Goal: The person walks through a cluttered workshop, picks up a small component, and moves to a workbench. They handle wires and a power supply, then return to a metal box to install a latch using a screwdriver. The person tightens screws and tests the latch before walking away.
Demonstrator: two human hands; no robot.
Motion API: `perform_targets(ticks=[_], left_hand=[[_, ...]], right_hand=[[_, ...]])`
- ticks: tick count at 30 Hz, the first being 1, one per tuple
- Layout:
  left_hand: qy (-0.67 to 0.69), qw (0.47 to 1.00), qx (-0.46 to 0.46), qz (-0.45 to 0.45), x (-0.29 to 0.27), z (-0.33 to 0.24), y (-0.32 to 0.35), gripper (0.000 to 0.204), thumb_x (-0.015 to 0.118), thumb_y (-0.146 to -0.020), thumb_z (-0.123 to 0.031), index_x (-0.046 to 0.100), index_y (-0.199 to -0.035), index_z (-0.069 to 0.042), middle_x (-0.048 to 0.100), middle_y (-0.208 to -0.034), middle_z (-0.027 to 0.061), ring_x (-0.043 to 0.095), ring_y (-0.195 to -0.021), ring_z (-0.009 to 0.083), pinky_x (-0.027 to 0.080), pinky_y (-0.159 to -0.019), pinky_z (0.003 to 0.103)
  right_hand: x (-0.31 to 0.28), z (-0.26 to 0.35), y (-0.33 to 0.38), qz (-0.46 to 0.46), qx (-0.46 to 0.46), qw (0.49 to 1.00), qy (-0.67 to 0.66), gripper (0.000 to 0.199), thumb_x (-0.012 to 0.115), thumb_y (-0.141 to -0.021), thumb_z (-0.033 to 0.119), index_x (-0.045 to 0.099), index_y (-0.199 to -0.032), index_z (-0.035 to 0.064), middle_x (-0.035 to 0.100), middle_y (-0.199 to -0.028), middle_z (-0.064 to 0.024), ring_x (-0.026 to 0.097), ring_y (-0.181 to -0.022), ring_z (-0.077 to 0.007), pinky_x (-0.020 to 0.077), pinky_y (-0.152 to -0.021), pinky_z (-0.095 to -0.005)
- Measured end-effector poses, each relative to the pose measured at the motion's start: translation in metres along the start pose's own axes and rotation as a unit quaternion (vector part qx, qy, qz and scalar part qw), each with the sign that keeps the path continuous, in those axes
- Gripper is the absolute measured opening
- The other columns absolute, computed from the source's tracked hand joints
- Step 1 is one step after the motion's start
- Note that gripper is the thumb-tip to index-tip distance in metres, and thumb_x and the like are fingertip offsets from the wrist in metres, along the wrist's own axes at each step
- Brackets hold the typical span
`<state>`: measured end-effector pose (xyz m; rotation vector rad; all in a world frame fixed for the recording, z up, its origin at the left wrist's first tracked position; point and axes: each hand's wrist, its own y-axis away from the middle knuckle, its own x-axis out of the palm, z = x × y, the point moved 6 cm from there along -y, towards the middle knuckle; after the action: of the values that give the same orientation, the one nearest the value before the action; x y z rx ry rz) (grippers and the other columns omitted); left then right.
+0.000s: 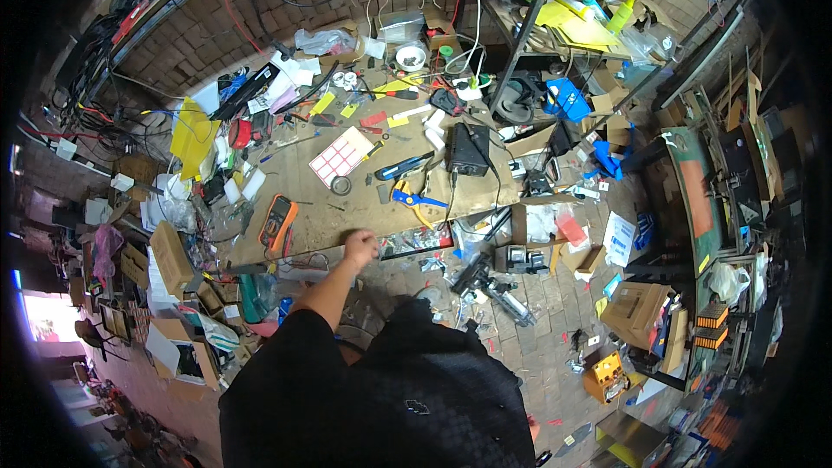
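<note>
My left hand [361, 247] is at the front edge of the wooden workbench [299, 175], its fingers curled; what they hold, if anything, is hidden. Just right of it, below the bench top, a shallow drawer-like opening [418, 244] shows small parts. Only a sliver of my right hand [533, 427] shows beside my dark clothing, its fingers hidden. On the bench lie an orange multimeter [277, 221], a roll of dark tape [341, 185], a sheet of red-bordered labels [339, 157], a blue-handled wire stripper [418, 198] and a blue-and-black tool [404, 166].
A black power-supply-like box [469, 150] with cables stands on the bench's right. Papers, a white bowl [411, 57] and loose tools crowd the back. Cardboard boxes [640, 315], a black-and-silver device [494, 289] and scraps lie on the brick floor to the right.
</note>
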<state>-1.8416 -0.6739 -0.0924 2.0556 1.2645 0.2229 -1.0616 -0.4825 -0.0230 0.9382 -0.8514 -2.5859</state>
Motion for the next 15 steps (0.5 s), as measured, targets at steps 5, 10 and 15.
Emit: perform_targets(ticks=[5,10,15], left_hand=[[-0.210,0.968,-0.006,0.138,0.035,0.072,0.026,0.024,0.069,-0.091,-0.026,0.074,-0.103,-0.006,0.073,-0.086,0.0081,0.068,-0.069,0.0194,0.055,-0.067,0.036],[-0.348,0.915,0.011,0.203,0.054,0.102,0.032,0.036,0.070,-0.088,-0.037,0.075,-0.109,-0.008,0.075,-0.106,0.0155,0.071,-0.100,0.0297,0.054,-0.090,0.041],[-0.347,0.917,-0.012,0.198,0.065,0.095,0.041,0.037,0.068,-0.089,-0.038,0.075,-0.110,-0.008,0.076,-0.097,0.0141,0.072,-0.085,0.0284,0.056,-0.081,0.041]], right_hand=[[0.003,-0.005,0.007,-0.001,0.022,0.999,0.035,0.027,0.063,-0.095,0.025,0.066,-0.082,0.0009,0.067,-0.077,-0.0085,0.061,-0.074,-0.0170,0.0480,-0.065,-0.0337],[0.007,-0.011,0.013,-0.001,0.037,0.998,0.054,0.032,0.060,-0.096,0.030,0.067,-0.088,-0.0001,0.068,-0.082,-0.0121,0.062,-0.079,-0.0214,0.0487,-0.069,-0.0363],[0.005,-0.024,0.025,0.000,0.053,0.995,0.079,0.038,0.058,-0.097,0.035,0.068,-0.093,-0.0012,0.069,-0.088,-0.0156,0.064,-0.085,-0.0259,0.0494,-0.074,-0.0388]])
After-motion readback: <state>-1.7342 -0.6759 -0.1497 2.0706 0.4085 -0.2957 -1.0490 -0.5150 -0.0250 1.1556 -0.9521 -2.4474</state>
